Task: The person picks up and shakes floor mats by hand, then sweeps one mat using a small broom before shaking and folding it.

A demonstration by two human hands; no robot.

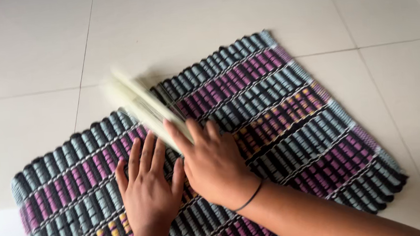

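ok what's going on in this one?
A person kneels over a striped woven mat spread on a pale tiled floor. The left hand lies flat on the mat, fingers spread. The right hand holds a pale, motion-blurred brush-like thing against the mat's surface. A thin dark band sits on the right wrist.

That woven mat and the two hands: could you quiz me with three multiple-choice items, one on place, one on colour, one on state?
1. Where does the mat lie?
A on a tiled floor
B on a bed
C on grass

2. What colour is the band on the right wrist?
A red
B black
C white

3. How does the left hand rest?
A clenched in a fist
B lifted in the air
C flat, fingers spread

Answers: 1 A, pale tiles surround it; 2 B, a thin dark loop; 3 C, the palm presses the mat.
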